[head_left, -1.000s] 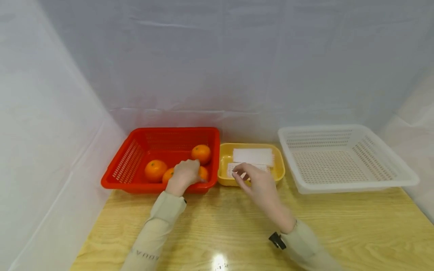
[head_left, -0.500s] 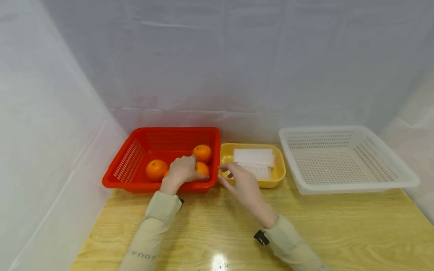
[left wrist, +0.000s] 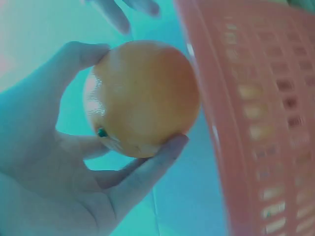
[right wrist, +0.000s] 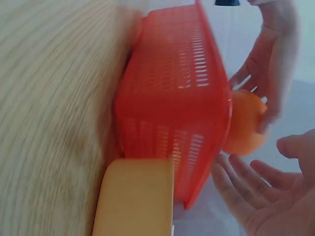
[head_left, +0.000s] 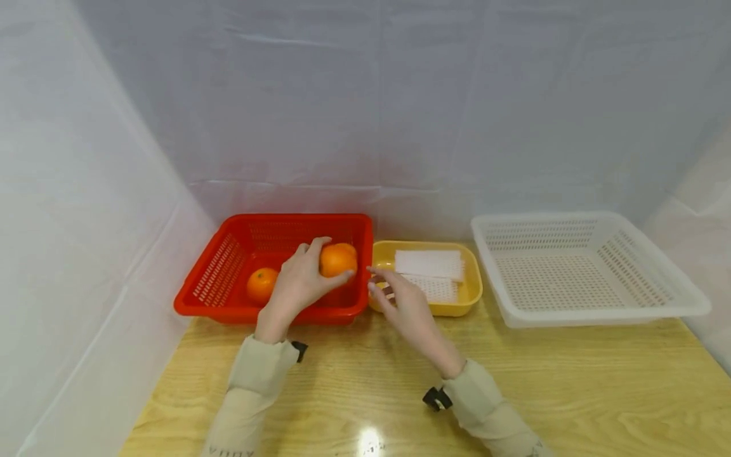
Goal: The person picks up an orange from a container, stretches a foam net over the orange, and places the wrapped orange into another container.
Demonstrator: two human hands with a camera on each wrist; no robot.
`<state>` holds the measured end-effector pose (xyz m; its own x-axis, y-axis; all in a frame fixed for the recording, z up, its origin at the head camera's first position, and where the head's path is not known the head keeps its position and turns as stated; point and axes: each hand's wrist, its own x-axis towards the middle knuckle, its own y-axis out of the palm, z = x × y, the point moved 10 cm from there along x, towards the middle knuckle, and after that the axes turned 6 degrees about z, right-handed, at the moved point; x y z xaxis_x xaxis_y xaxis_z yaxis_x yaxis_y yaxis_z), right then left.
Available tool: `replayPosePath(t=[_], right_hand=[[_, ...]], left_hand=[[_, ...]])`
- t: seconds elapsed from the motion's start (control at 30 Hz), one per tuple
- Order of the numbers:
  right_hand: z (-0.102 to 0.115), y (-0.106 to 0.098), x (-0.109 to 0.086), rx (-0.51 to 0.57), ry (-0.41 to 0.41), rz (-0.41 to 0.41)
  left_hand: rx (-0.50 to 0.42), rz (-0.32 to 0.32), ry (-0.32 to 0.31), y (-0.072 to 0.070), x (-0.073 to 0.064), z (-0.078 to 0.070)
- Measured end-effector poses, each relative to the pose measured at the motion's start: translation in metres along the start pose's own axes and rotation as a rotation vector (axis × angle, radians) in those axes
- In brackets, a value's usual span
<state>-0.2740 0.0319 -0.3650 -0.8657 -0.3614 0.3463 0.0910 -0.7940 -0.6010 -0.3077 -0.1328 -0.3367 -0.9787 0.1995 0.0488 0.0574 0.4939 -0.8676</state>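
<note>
My left hand [head_left: 296, 282] grips an orange [head_left: 337, 259], thumb on one side and fingers round the other. In the left wrist view this orange [left wrist: 142, 98] shows a small green stem end. The right wrist view has it above the rim of the red basket [right wrist: 167, 93]. Another orange [head_left: 261, 285] lies inside the basket, left of the hand; the hand and forearm hide part of the basket floor. My right hand [head_left: 407, 310] is at the basket's right rim, over the yellow tray's left end. Its fingers [right wrist: 236, 184] are loosely spread below the orange, holding nothing.
Between the baskets stands a yellow tray [head_left: 473, 282] with white foam net sleeves [head_left: 429, 263] in it. A white perforated basket [head_left: 605, 312] is at the right. White sheeting [head_left: 422, 127] rises behind and at both sides of the wooden table [head_left: 365, 374].
My left hand has taken hold of an orange and raised it from the red basket's floor. My right hand has shifted left from over the foam sleeves to the basket's rim.
</note>
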Motion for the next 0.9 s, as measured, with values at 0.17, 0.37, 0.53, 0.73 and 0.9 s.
replayPosePath(t=[0.17, 0.37, 0.53, 0.73, 0.9], right_hand=[[-0.014, 0.001, 0.001, 0.245, 0.126, 0.021], [-0.025, -0.001, 0.000, 0.532, 0.188, 0.021], [-0.030, -0.006, -0.002, 0.654, 0.225, 0.001], [-0.030, -0.024, -0.007, 0.642, 0.218, -0.034], [-0.027, -0.035, -0.016, 0.532, 0.183, -0.001]], left_hand=[[-0.118, -0.069, 0.109, 0.000, -0.010, -0.024], [-0.179, -0.170, 0.274, 0.009, -0.018, -0.051], [-0.169, -0.235, 0.421, 0.017, -0.024, -0.072], [-0.199, -0.203, 0.493, 0.026, -0.027, -0.079], [-0.258, -0.131, 0.498, 0.035, -0.026, -0.081]])
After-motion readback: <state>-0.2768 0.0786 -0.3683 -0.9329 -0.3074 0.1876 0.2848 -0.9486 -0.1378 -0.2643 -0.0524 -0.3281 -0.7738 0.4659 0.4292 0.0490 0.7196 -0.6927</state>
